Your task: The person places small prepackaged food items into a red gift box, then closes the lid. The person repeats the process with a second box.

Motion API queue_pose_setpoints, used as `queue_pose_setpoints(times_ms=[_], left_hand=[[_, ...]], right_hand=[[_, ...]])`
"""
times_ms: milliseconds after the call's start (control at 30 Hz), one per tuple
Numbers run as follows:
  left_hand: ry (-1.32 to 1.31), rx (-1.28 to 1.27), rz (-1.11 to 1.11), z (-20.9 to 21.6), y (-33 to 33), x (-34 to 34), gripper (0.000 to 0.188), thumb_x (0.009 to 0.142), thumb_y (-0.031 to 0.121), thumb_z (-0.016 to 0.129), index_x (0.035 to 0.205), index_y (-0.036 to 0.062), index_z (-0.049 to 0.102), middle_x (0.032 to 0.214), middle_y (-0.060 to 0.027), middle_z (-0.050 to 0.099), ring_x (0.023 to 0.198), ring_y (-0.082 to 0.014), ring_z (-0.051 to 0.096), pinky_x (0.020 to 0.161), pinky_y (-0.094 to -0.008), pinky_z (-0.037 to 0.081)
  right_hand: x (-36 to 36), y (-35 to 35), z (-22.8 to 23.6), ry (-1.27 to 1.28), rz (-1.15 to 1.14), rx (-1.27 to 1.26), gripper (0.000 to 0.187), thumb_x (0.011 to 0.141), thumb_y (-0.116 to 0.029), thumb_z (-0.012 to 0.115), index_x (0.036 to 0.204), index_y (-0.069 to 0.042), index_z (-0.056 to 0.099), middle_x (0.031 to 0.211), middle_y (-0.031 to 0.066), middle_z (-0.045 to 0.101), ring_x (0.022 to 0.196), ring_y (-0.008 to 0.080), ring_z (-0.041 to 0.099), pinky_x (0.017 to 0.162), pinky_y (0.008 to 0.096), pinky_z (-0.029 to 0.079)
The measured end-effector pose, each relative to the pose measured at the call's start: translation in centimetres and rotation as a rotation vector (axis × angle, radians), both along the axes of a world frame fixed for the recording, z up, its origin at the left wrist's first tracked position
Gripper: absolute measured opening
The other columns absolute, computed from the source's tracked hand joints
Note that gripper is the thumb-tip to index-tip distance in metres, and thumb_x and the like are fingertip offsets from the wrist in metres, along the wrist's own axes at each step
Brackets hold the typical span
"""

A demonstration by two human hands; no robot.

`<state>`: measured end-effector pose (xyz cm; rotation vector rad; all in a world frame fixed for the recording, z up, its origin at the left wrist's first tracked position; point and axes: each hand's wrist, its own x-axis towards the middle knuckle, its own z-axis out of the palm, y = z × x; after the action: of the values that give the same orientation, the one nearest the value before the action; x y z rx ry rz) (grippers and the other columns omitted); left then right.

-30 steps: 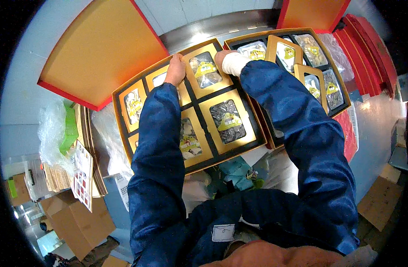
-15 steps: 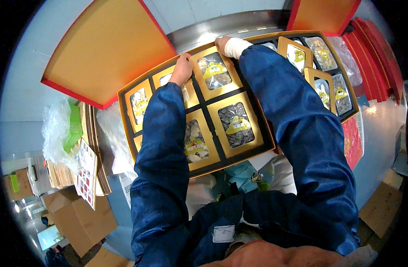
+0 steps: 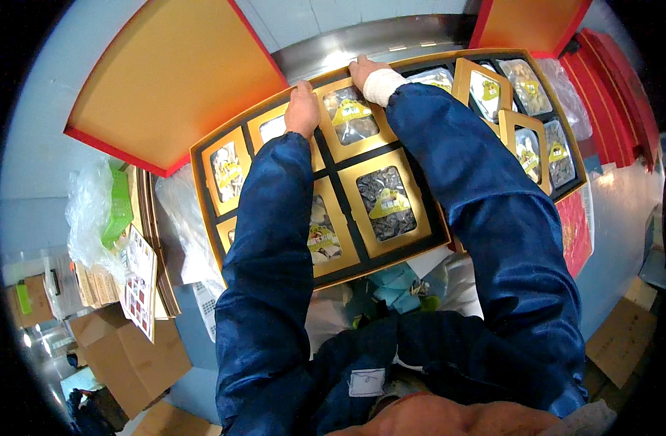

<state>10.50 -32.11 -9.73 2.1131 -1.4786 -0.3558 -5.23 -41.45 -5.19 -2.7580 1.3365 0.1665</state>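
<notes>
The left hand (image 3: 302, 110) was at 12 o'clock, with its fingers bent by the left side of a gold-edged pack (image 3: 351, 120). The right hand (image 3: 365, 71), a bit curled, was at the pack's top right corner. The fingertips were hidden, so one could not tell how tight either hand held it. The pack lay in the top right pocket of the near box (image 3: 382, 264), and it looked almost or fully in.

The other pockets that showed had gold-edged packs too, but the left sleeve (image 3: 267, 240) hid some. The near box looked nearly done, with its top still open.

The far box (image 3: 485, 53), at 2 o'clock, looked less done. Two gold frames (image 3: 463, 76) (image 3: 504, 131) lay crooked there, and some clear packs (image 3: 525, 86) had no gold edge.
</notes>
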Motion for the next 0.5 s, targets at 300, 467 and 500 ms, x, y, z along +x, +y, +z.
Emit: queue_pose_setpoints(times_ms=[300,467,500], left_hand=[[-0.799,-0.154,-0.222,0.3,6.0,-1.3,0.043,0.09,0.021,0.046,0.128,0.0013,0.046,0.133,-0.0146,0.045,0.125,-0.0332,0.039,0.101,-0.0546,0.032],[-0.719,-0.064,-0.232,0.5,6.9,-1.6,0.051,0.091,0.03,0.047,0.133,0.0024,0.042,0.138,-0.0128,0.042,0.132,-0.0336,0.032,0.106,-0.0555,0.026],[-0.727,-0.058,-0.225,0.5,6.7,-1.6,0.051,0.091,0.03,0.047,0.133,0.0025,0.041,0.138,-0.0129,0.042,0.132,-0.0334,0.032,0.106,-0.0555,0.026]], right_hand=[[-6.2,5.1,-0.8,-0.139,0.407,0.049,0.029,0.083,-0.011,0.051,0.107,0.004,0.059,0.122,0.0218,0.054,0.112,0.0339,0.053,0.097,0.0385,0.042],[-9.0,8.5,-1.8,-0.225,0.468,-0.003,0.035,0.088,-0.011,0.044,0.121,0.003,0.048,0.136,0.0223,0.042,0.127,0.0341,0.04,0.107,0.0399,0.031],[-9.0,8.5,-1.9,-0.219,0.451,0.008,0.036,0.089,-0.011,0.043,0.122,0.002,0.047,0.137,0.022,0.04,0.128,0.0339,0.039,0.108,0.0399,0.03]])
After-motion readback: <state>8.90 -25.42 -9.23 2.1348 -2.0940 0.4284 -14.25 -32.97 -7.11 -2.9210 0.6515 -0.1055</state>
